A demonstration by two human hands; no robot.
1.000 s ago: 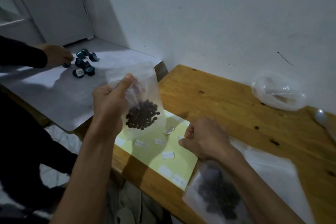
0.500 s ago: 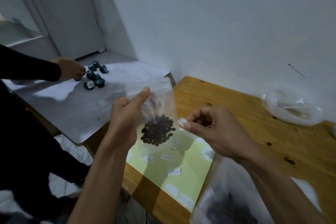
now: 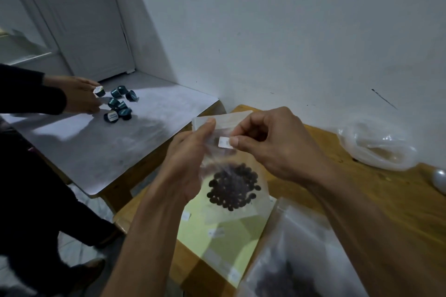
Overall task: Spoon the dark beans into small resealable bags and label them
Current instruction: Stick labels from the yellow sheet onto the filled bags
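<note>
A wooden desk (image 3: 313,142) stands against a pale wall, with a grey desk (image 3: 144,132) beside its left edge bearing dark capsules (image 3: 118,106). A yellow label sheet (image 3: 224,243) lies at the wooden desk's near edge. Above it, the left hand (image 3: 185,164) grips a small bag (image 3: 231,176) of dark beans (image 3: 233,187); the right hand (image 3: 277,144) fingers pinch a white label (image 3: 224,141) against it
</note>
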